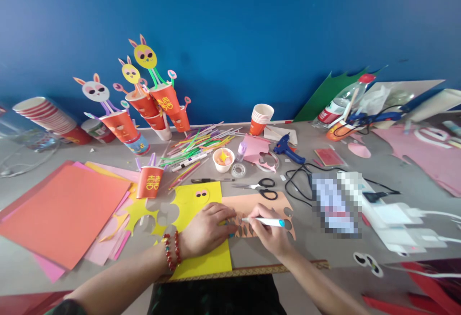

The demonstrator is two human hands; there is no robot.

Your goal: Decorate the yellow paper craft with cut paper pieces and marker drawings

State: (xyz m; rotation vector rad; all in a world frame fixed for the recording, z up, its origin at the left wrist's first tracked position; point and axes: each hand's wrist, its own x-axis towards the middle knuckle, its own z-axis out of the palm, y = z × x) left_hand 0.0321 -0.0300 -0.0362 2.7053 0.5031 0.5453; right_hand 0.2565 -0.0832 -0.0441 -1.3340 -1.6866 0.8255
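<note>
My left hand (208,226) lies on a yellow paper sheet (201,238), fingers curled down on something small I cannot make out at the edge of a peach-coloured paper piece (252,204). A red bead bracelet (171,250) is on that wrist. My right hand (271,233) grips a white pen with a teal cap (264,221), its tip on the peach paper, which has several oval holes cut along it.
Scissors (261,187), tape roll (238,170), a small bowl (223,159), coloured straws (196,147), a blue glue gun (286,149) and cables lie behind. Bunny-topped red cups (144,103) stand at back left. Orange and pink sheets (61,212) lie left; chargers (396,219) right.
</note>
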